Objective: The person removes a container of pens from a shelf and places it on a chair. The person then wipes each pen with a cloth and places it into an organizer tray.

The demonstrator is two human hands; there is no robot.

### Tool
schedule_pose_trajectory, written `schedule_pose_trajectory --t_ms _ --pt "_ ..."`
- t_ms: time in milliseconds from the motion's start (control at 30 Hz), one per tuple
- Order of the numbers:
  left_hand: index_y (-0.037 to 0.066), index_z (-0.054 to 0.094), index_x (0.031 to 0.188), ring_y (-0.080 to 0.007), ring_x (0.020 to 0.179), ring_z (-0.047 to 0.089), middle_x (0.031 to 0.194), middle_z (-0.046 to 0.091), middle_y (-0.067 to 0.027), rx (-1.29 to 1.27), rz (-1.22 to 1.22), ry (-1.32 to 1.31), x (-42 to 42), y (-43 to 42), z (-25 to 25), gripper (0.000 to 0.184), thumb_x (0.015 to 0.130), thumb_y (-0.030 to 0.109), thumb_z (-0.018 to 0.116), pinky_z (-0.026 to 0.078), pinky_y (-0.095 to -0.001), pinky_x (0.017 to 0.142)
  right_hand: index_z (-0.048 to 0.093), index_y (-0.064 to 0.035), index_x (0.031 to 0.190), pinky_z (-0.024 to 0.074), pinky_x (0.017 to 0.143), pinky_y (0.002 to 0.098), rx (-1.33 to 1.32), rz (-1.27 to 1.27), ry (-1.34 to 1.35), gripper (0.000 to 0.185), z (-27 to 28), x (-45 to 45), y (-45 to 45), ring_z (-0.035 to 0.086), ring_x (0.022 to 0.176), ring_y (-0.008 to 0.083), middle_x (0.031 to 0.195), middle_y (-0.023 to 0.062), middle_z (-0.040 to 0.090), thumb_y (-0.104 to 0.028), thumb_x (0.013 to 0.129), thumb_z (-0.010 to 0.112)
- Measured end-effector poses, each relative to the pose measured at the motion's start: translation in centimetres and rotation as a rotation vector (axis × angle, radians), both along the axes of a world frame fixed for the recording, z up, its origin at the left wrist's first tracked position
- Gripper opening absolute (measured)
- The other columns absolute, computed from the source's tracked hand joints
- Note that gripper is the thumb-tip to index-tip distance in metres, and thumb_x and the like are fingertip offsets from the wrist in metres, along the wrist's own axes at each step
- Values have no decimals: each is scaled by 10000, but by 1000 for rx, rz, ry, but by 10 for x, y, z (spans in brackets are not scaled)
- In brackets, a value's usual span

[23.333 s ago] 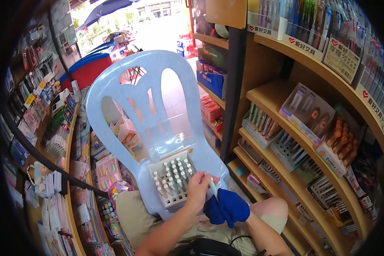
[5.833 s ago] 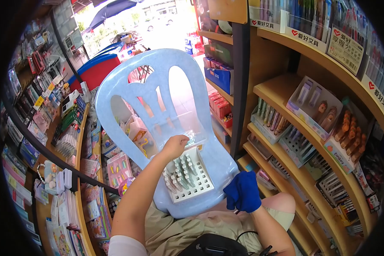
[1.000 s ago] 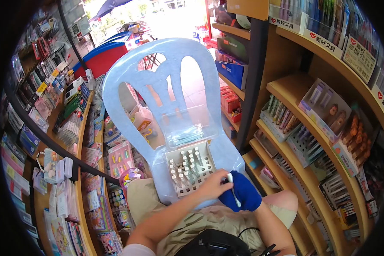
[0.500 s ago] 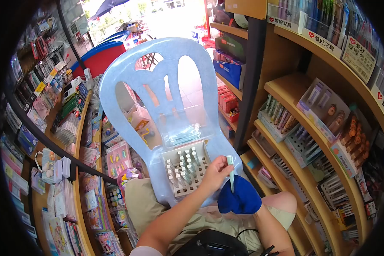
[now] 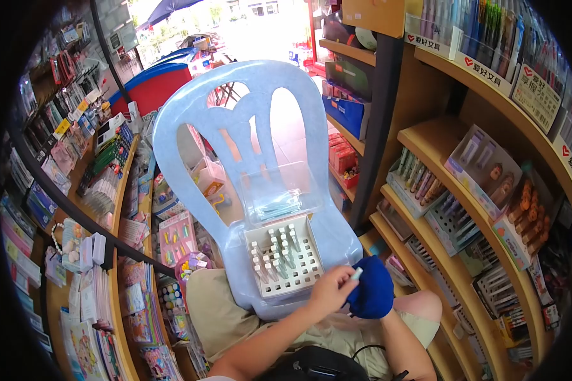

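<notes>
My left hand (image 5: 332, 289) is closed, pinching a slim pale-green pen (image 5: 357, 274) whose end shows above the fingertips. Right beside it, a blue cloth (image 5: 372, 291) covers my right hand (image 5: 389, 315); the fingers are hidden, but the cloth bunches around them against the pen. In front of me, a white holder (image 5: 308, 282) with square holes stands on the blue plastic chair (image 5: 340, 232). Several white-capped pens (image 5: 276, 251) stand upright in its left and back holes. Behind it sits a clear plastic box (image 5: 292, 184) with pale-green pens (image 5: 279, 209) lying inside.
Shelves (image 5: 426, 254) of boxed pens and stationery rise close on my right. Packed racks (image 5: 117, 209) of notebooks and small goods curve along my left. The chair's tall backrest (image 5: 171, 146) stands ahead, with a bright doorway beyond it. My knees flank the seat.
My left hand has tilted and lowered the pen, so less of it shows. The blue cloth has turned and risen slightly, bunching rounder beside the left fingers. The view has shifted slightly.
</notes>
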State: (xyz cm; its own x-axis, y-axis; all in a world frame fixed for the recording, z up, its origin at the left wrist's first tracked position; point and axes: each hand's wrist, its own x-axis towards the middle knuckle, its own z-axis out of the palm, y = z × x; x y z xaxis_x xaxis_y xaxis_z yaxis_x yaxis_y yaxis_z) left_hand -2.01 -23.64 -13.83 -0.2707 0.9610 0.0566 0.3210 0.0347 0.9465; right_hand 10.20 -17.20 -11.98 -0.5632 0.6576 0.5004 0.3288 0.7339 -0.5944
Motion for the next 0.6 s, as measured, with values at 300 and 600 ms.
schedule_pose_trajectory --t_ms 300,600 --pt "32 553 946 -280 767 555 858 546 -112 222 -213 253 -4 2 21 179 782 93 593 447 -339 668 566 -84 858 428 602 374 -46 292 101 267 -14 5 12 534 673 327 706 114 519 -198 631 646" --pt "16 609 956 -291 771 589 866 605 -161 239 158 623 -145 94 78 194 777 88 587 465 -347 715 587 -61 993 446 718 378 -93 312 -35 495 -24 6 11 549 791 349 864 151 580 -277 565 708"
